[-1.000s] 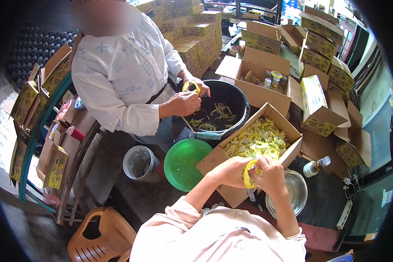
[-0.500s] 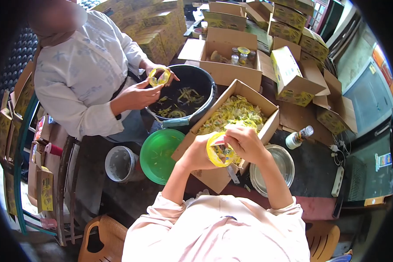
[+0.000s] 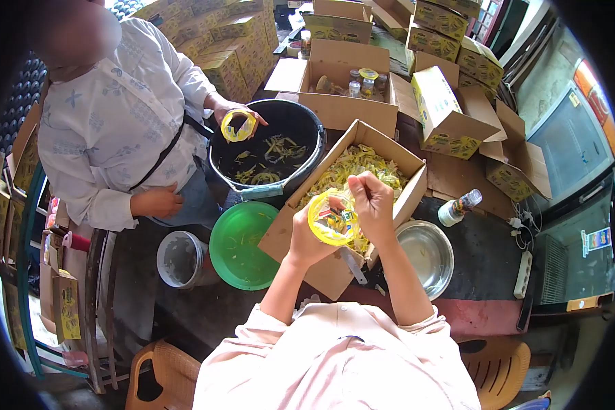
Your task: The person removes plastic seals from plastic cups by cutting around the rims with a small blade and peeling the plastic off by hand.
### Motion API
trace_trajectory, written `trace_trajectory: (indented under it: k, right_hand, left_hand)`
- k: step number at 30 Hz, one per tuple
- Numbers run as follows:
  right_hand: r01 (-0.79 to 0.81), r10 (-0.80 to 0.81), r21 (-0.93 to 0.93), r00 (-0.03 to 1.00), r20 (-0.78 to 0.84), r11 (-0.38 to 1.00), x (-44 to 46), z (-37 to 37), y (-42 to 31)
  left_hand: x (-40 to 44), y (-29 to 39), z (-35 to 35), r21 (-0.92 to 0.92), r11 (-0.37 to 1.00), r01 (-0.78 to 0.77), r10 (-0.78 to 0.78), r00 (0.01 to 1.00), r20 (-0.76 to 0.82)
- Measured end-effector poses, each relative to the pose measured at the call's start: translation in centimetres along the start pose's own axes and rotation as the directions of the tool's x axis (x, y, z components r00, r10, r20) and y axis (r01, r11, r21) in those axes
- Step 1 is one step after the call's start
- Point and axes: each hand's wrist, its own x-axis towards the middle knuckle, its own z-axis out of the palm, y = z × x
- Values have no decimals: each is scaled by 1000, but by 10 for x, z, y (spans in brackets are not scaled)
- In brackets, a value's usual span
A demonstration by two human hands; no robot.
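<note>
My left hand [image 3: 306,238] grips a clear plastic cup [image 3: 333,220] with a yellow printed rim, tilted so that its top faces me. Just to the right of the cup, my right hand [image 3: 374,205] is closed in a fist, thumb side up; whatever its fingers hold is hidden. Both hands are over a cardboard box [image 3: 411,188] full of yellow and whitish strips [image 3: 362,164]. A flat metal blade [image 3: 353,265] lies by the box's near side, below my hands.
Across from me a person [image 3: 102,123] holds a similar yellow-rimmed cup [image 3: 239,126] over a black bucket [image 3: 314,123]. Around the box stand a green basin [image 3: 242,249], a grey pail [image 3: 179,258], a metal bowl [image 3: 434,256] and a jar [image 3: 459,208]. Cartons [image 3: 451,116] stack behind.
My right hand has come away from the cup's rim, upward and to the right. The co-worker's one hand has dropped to their waist, while the other keeps the cup over the bucket.
</note>
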Motion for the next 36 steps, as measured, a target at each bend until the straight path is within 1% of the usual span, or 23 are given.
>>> trace_trajectory:
  k: [5, 9, 11, 12, 15, 16, 20, 23, 24, 25, 27, 28, 30, 31, 33, 34, 35, 36]
  right_hand:
    - [-60, 57, -16, 989, -137, 998, 2, 6, 2]
    - [-123, 113, -24, 964, -239, 992, 5, 15, -9]
    - [-106, 91, -35, 949, -300, 994, 5, 20, -5]
    - [-100, 81, -40, 941, -329, 994, 5, 23, -1]
    - [-141, 152, 57, 917, -369, 988, 7, 35, 8]
    - [-148, 168, 81, 909, -382, 986, 7, 39, 8]
    - [-106, 136, 86, 849, -511, 991, 8, 50, 6]
    - [-110, 115, 40, 838, -533, 993, 5, 56, 6]
    - [-74, 65, 4, 836, -545, 997, 4, 59, 6]
    - [-90, 120, 80, 790, -601, 993, 6, 59, 5]
    - [-106, 238, 229, 682, -691, 968, 16, 50, 6]
    - [-81, 200, 205, 716, -668, 975, 20, 40, 10]
    - [-33, 131, 173, 795, -592, 984, 26, 20, 20]
    - [-36, 111, 142, 819, -564, 989, 26, 14, 25]
    - [-48, 78, 74, 862, -500, 996, 20, 4, 36]
    - [-115, 93, -19, 881, -463, 993, 14, 0, 40]
    - [-223, 152, -171, 923, -354, 960, 7, -10, 57]
    - [-258, 192, -380, 960, -203, 888, 3, -15, 65]
  left_hand:
    - [1, 8, 9, 106, 994, -29, 46, 985, -164]
    - [2, 9, 13, 95, 995, 10, 14, 967, -256]
    - [5, 13, 11, 89, 996, -2, 27, 959, -283]
    - [5, 14, 9, 130, 991, -19, 57, 952, -301]
    - [7, 15, 6, 114, 993, 32, 8, 944, -329]
    - [7, 14, 4, 123, 992, 29, 14, 942, -337]
    - [4, 2, 1, 125, 992, -18, 64, 924, -378]
    - [2, -1, -6, 138, 990, -37, 88, 921, -380]
    - [0, -1, -9, 132, 990, -41, 87, 924, -372]
    - [-1, -1, -12, 124, 991, -42, 85, 927, -364]
    - [-6, -15, -18, 18, 997, -79, 79, 895, -439]
    - [-8, -22, -23, -34, 994, -101, 73, 877, -474]
    - [-7, -29, -38, -48, 998, -31, 8, 907, -420]
    - [-7, -32, -45, -55, 998, 6, -27, 920, -391]
    - [-6, -31, -53, -70, 997, 17, -38, 950, -309]
    - [-5, -34, -56, -71, 997, 40, -58, 963, -265]
    - [-2, -36, -58, -70, 996, 59, -73, 972, -221]
    - [0, -34, -60, -68, 995, 79, -87, 988, -127]
